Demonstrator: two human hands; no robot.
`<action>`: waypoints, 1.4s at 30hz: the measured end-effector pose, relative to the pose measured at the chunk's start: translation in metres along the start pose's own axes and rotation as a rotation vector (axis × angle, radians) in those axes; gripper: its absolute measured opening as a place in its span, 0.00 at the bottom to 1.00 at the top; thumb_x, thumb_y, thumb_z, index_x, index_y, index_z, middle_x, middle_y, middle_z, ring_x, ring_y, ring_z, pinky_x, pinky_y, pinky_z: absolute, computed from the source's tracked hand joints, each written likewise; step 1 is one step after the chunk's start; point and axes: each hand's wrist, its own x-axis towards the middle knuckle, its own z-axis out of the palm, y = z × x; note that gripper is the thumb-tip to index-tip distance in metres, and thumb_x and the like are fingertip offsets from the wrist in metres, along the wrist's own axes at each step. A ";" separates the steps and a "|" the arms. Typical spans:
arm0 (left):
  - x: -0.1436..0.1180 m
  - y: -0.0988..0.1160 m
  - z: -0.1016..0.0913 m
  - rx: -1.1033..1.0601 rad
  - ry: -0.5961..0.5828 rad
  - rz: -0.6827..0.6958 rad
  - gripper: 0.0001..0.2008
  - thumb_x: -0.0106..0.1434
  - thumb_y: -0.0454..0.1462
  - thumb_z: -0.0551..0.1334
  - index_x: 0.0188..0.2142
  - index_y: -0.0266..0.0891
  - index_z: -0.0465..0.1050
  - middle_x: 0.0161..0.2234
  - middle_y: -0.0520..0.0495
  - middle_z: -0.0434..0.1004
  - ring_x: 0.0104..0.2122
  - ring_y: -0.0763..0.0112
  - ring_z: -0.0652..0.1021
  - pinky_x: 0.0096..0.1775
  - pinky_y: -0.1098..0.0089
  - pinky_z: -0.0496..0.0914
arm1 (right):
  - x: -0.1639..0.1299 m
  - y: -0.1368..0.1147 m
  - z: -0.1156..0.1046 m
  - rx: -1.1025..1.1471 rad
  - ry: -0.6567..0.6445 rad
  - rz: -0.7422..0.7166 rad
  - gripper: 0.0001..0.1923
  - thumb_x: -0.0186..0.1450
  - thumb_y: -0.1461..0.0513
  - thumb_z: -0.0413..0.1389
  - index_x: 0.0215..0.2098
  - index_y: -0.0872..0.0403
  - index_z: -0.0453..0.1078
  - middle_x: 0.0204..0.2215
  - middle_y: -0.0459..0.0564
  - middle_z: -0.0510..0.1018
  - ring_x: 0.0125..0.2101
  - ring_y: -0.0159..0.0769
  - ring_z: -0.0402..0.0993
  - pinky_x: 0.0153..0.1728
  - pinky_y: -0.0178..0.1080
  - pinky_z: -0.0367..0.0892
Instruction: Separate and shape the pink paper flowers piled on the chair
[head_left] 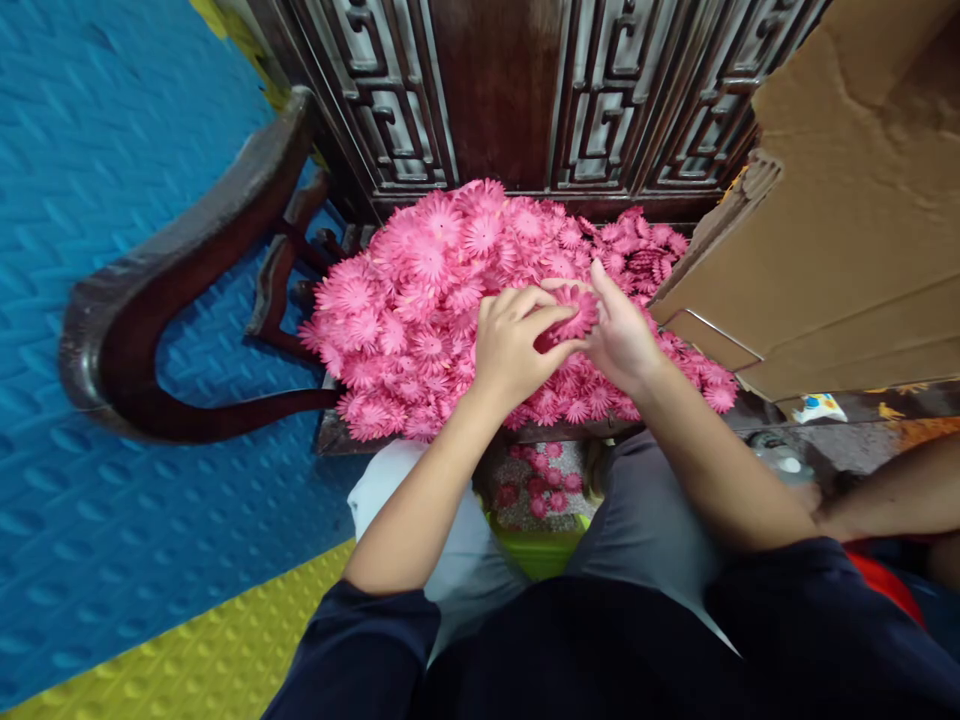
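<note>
A pink artificial flower (576,312) is held between my two hands, above a big heap of similar pink flowers (431,335). The thumb and index finger of my left hand (514,335) close around the flower's near side. My right hand (621,335) cradles it from the other side, its thumb pointing up and its other fingers partly hidden behind the petals. The heap lies on a dark wooden seat (356,432), right beneath and beyond both hands.
A curved wooden armrest (202,240) rises at left over blue matting (67,300). Carved panels (499,90) stand behind, and a cardboard box (840,240) is at right. Loose flowers (551,480) lie on the floor between my knees. Another person's arm (892,495) reaches in at lower right.
</note>
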 end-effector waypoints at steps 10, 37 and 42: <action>-0.001 -0.002 -0.005 0.038 0.357 -0.133 0.08 0.59 0.44 0.62 0.33 0.46 0.77 0.30 0.50 0.76 0.33 0.67 0.72 0.39 0.64 0.59 | 0.002 0.013 -0.002 -0.058 0.199 -0.060 0.15 0.53 0.51 0.60 0.33 0.52 0.66 0.31 0.43 0.72 0.30 0.26 0.67 0.36 0.34 0.65; 0.006 -0.005 -0.006 -0.476 0.257 -0.333 0.03 0.52 0.37 0.68 0.26 0.41 0.77 0.28 0.51 0.76 0.31 0.75 0.75 0.36 0.72 0.69 | 0.004 0.013 -0.010 0.077 0.011 -0.048 0.14 0.47 0.51 0.65 0.26 0.52 0.75 0.22 0.43 0.77 0.24 0.26 0.68 0.31 0.34 0.65; 0.009 -0.005 -0.009 -0.598 0.201 -0.387 0.04 0.49 0.36 0.70 0.25 0.41 0.77 0.26 0.53 0.77 0.28 0.76 0.75 0.33 0.73 0.68 | 0.000 0.008 -0.007 -0.014 0.057 -0.138 0.15 0.47 0.49 0.64 0.23 0.52 0.74 0.22 0.43 0.77 0.27 0.29 0.70 0.36 0.37 0.67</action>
